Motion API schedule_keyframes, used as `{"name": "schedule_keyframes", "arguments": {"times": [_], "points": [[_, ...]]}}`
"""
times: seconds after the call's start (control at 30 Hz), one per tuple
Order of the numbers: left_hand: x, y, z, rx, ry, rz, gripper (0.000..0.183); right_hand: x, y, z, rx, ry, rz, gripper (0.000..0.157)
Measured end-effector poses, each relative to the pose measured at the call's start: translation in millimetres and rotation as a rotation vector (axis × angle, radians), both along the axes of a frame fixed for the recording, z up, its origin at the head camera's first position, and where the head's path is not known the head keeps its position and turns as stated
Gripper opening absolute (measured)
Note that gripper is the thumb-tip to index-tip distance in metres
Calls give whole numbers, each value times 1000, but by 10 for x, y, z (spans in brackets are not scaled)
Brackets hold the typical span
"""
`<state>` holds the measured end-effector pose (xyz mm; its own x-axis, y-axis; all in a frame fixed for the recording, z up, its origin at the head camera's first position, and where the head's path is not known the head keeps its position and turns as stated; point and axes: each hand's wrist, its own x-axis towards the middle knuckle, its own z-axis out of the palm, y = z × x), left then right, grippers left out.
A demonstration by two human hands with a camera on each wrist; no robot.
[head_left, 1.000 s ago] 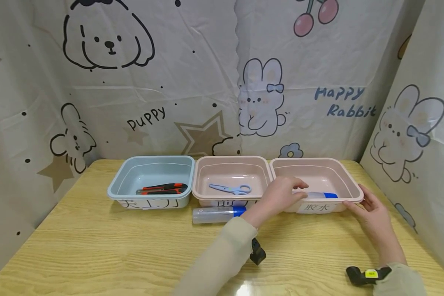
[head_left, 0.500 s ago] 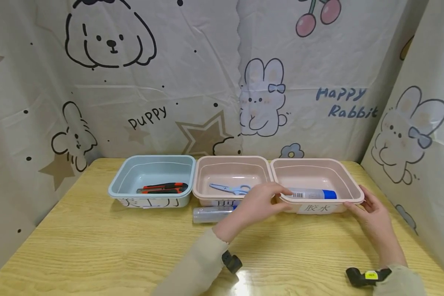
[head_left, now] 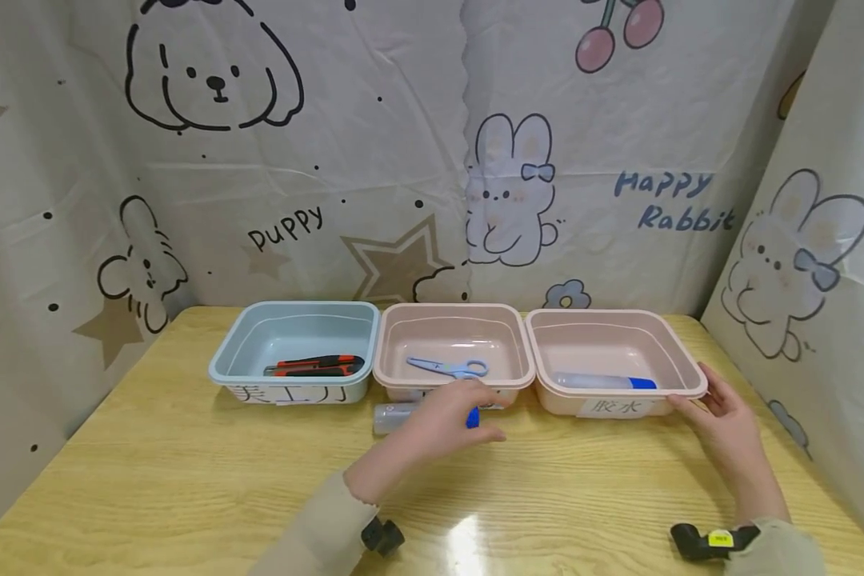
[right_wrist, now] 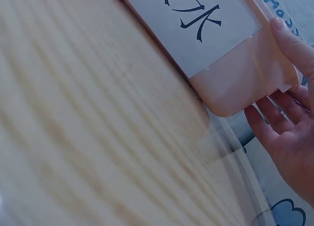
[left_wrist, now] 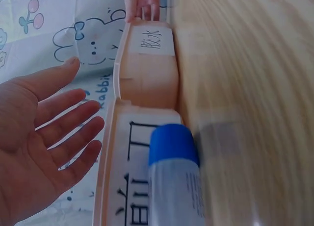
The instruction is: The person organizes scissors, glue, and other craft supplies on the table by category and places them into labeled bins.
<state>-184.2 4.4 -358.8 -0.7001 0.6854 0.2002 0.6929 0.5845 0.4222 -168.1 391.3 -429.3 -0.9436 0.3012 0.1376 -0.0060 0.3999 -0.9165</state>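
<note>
My left hand (head_left: 442,420) hovers with spread fingers over a clear glue bottle (head_left: 392,418) with a blue cap, holding nothing. The bottle lies on the table before the middle pink bin (head_left: 454,330), and the hand hides part of it in the head view. In the left wrist view the open palm (left_wrist: 24,152) is beside the bottle's blue cap (left_wrist: 172,143). My right hand (head_left: 734,432) grips the front right corner of the right pink bin (head_left: 605,340), thumb on the rim and fingers along the side. Another blue-capped glue bottle (head_left: 594,382) lies inside that bin.
Blue scissors (head_left: 450,367) lie in the middle bin. To its left, a light blue bin (head_left: 302,332) holds red and black utility knives (head_left: 315,366). All these bins carry paper labels and stand side by side before a printed cloth backdrop (head_left: 374,160).
My left hand has drawn back from the right bin, moving left and down to above the bottle on the table. The right hand stays at the bin's corner.
</note>
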Motion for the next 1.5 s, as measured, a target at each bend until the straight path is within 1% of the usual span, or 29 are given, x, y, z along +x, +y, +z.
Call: {"name": "schedule_keyframes", "arguments": {"times": [0.1,0.23,0.43,0.6,0.7,0.83,1.07,1.23,1.37,1.5], "points": [[42,-123,-46,-27,-17,23,42,-6,3,-11,-27,12,11,76],[74,-266,-103,-34,-32,64,42,-6,1,-16,8,-11,4,77],[63,-455,-181,-30,-31,102,42,-7,-10,-3,65,-42,-21,77],[53,-584,-270,-41,-32,137,46,-4,-10,8,71,-46,-16,77],[33,-627,-303,-25,-32,163,48,0,-5,11,49,-43,-8,77],[11,-654,-315,-8,-45,202,49,-4,2,7,29,-31,-8,76],[16,-687,-322,5,-74,232,45,-3,-1,3,52,-29,-3,76],[10,-699,-337,-9,-96,262,46,1,-8,12,47,-33,-2,76],[10,-712,-327,-30,-120,243,42,-1,-13,12,27,-35,-4,77],[-3,-756,-332,-50,-148,176,41,-5,-9,2,15,-31,-1,77]]}}
